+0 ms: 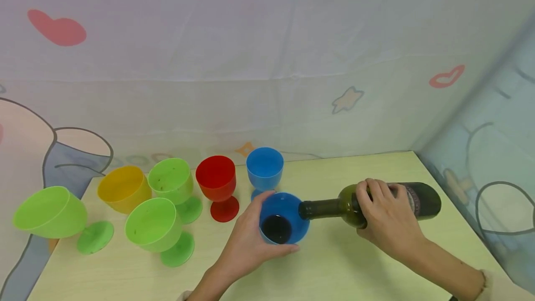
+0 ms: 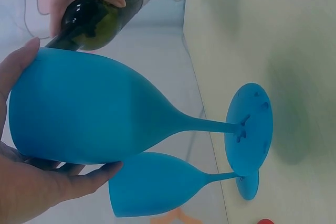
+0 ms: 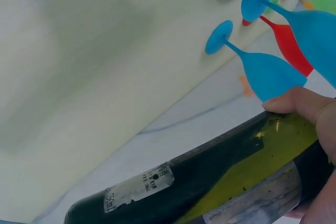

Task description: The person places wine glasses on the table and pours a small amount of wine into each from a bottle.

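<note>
My left hand (image 1: 246, 243) grips the bowl of a blue plastic goblet (image 2: 89, 108), fingers on one side and thumb on the other. Dark liquid (image 1: 276, 229) covers the bottom of the bowl. In the left wrist view the goblet's foot (image 2: 251, 129) appears raised, with a shadow on the table beside it. Wrapped around the body of a green glass wine bottle (image 1: 323, 208) is my right hand (image 1: 388, 219). The bottle lies almost level, its mouth at the goblet's right rim. Its labels (image 3: 139, 187) show in the right wrist view.
Behind the held goblet stands another blue goblet (image 1: 264, 168), with a red goblet (image 1: 217, 178) to its left. Further left are a yellow goblet (image 1: 123, 192) and three green goblets (image 1: 152, 226). A printed cloth (image 1: 271, 50) hangs behind the pale table (image 1: 347, 268).
</note>
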A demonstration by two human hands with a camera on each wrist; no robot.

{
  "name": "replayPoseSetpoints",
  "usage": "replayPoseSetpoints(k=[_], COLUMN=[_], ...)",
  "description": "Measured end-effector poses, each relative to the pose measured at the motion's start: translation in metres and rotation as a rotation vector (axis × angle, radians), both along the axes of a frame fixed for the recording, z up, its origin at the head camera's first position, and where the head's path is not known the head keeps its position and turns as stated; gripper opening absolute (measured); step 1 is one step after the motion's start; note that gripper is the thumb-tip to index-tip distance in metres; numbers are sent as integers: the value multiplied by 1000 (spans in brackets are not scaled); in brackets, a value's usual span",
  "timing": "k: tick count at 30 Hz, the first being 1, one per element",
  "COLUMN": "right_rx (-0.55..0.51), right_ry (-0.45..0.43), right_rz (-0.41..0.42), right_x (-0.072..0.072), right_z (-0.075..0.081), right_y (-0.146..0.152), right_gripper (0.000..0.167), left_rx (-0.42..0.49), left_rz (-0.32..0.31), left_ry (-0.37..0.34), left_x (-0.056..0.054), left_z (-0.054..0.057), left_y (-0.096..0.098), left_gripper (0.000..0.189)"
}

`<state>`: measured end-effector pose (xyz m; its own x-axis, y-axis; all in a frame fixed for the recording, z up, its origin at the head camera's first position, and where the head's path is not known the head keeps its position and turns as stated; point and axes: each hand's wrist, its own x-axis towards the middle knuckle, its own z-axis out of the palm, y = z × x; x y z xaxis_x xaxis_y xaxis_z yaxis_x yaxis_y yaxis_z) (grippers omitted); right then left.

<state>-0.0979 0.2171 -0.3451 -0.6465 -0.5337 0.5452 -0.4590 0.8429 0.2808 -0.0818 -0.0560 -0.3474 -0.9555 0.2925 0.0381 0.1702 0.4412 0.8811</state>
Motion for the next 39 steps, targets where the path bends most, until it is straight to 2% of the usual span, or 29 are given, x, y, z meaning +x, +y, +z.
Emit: replayPoseSetpoints(k=[9, 14, 18, 21, 29, 35, 39], right_rx=[-52, -135, -257, -372, -684, -808, -856], right_ry=[-106, -178, -219, -256, -460, -573, -592], right_rz=[-37, -53, -71, -94, -167, -296, -353], right_x=[4, 4, 1, -2, -11, -16, -18], right_z=[-3, 0, 4, 7, 6, -2, -9], right_y=[-1, -2, 4, 10, 35, 55, 66], right_gripper=[72, 71, 65, 64, 71, 81, 83], left_rx=[25, 12, 2, -5, 13, 26, 17], left_rz=[19, 41, 62, 77, 86, 83, 85], left_ry=[-35, -52, -63, -46, -8, -26, -40], left_x=[0, -1, -2, -3, -6, -7, -9], left_z=[0, -3, -3, -4, -9, -12, -12], left_y=[-1, -3, -6, -9, -15, -14, -12], left_gripper=[89, 91, 92, 92, 91, 91, 92])
